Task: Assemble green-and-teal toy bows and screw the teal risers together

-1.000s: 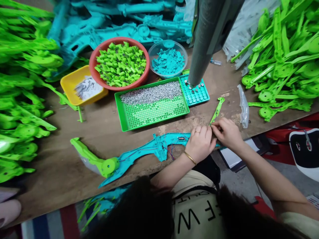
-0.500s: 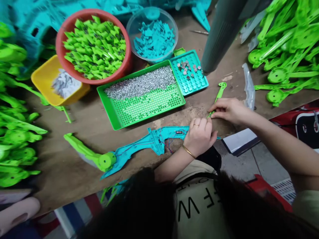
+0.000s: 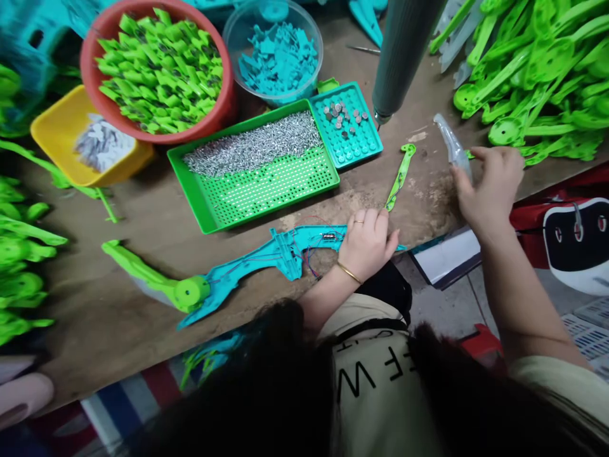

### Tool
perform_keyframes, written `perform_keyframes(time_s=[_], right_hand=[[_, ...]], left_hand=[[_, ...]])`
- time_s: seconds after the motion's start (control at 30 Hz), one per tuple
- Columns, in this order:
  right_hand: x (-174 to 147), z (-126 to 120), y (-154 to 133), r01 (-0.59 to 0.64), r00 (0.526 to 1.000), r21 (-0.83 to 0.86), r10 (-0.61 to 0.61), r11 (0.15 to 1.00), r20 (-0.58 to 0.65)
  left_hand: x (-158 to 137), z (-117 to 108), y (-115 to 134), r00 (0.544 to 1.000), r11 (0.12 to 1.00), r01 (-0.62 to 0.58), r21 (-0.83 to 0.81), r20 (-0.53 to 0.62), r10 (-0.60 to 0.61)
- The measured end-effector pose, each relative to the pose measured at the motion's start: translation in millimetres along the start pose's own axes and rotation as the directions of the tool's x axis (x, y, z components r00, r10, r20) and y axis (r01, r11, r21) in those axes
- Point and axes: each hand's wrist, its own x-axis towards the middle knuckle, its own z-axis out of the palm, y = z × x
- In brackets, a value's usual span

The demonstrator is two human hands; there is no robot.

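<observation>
The turquoise frame lies near the front edge of the scuffed wooden table, its right end under the curled left hand, whose grip is hidden. The right hand, thumb and fingers parted, meets a clear part; I cannot tell whether it grips. Below: grey tiled floor.

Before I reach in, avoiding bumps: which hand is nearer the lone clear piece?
Right hand, by the lower end of the clear piece; the left hand, farther, over the blue frame.
</observation>
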Motion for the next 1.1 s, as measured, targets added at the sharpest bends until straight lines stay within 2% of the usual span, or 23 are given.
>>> perform_keyframes(time_s=[0.07, 0.17, 0.27, 0.43, 0.6, 0.73, 0.8, 0.87, 0.97, 1.1], right_hand=[[4.6, 3.5, 10.4, -0.023, 0.999, -0.063, 0.024, 0.998, 0.025], [8.1, 11.9, 16.8, -0.02, 0.995, -0.047, 0.025, 0.999, 0.092], [5.8, 16.1, 16.9, 0.003, 0.998, -0.028, -0.001, 1.0, 0.07], [-3.3, 13.8, 15.0, 0.027, 0.995, -0.032, -0.024, 0.999, 0.098], [-9.3, 8.2, 12.9, 0.018, 0.996, -0.052, -0.013, 0.999, 0.094], [-10.6, 1.0, 10.3, -0.042, 0.989, 0.029, 0.038, 0.999, 0.143], [-11.5, -0.9, 8.9, -0.085, 0.985, 0.14, 0.063, 0.986, 0.158], [-13.2, -1.2, 6.9, -0.129, 0.98, 0.312, 0.073, 0.941, 0.186], [-16.0, -2.0, 1.6, -0.236, 0.953, 0.56, 0.076, 0.794, 0.293], [-17.3, -9.9, -10.7, -0.43, 0.866, 0.67, 0.066, 0.605, 0.496]], left_hand=[[0.5, -0.4, 0.3, 1.0, 1.0, 0.004, -0.005, -0.003, -0.004], [1.3, -5.1, 1.1, 1.0, 1.0, 0.008, -0.011, 0.021, -0.008], [-0.8, -16.2, 0.2, 0.999, 0.999, -0.012, -0.035, 0.037, 0.014], [-14.3, -38.3, -9.2, 0.999, 0.999, -0.002, -0.045, -0.05, 0.0], [-29.3, -45.7, -20.4, 0.994, 0.999, 0.006, -0.043, -0.108, -0.01], [-37.2, -43.4, -26.0, 0.993, 0.997, 0.037, -0.063, -0.113, -0.044], [-39.8, -42.1, -27.5, 0.992, 0.997, 0.038, -0.064, -0.118, -0.046], [-41.1, -41.6, -27.9, 0.992, 0.998, 0.032, -0.058, -0.123, -0.039], [-40.6, -42.4, -26.1, 0.993, 0.999, 0.023, -0.037, -0.118, -0.028], [-36.7, -42.3, -21.0, 0.997, 0.999, 0.02, -0.028, -0.067, -0.022]])
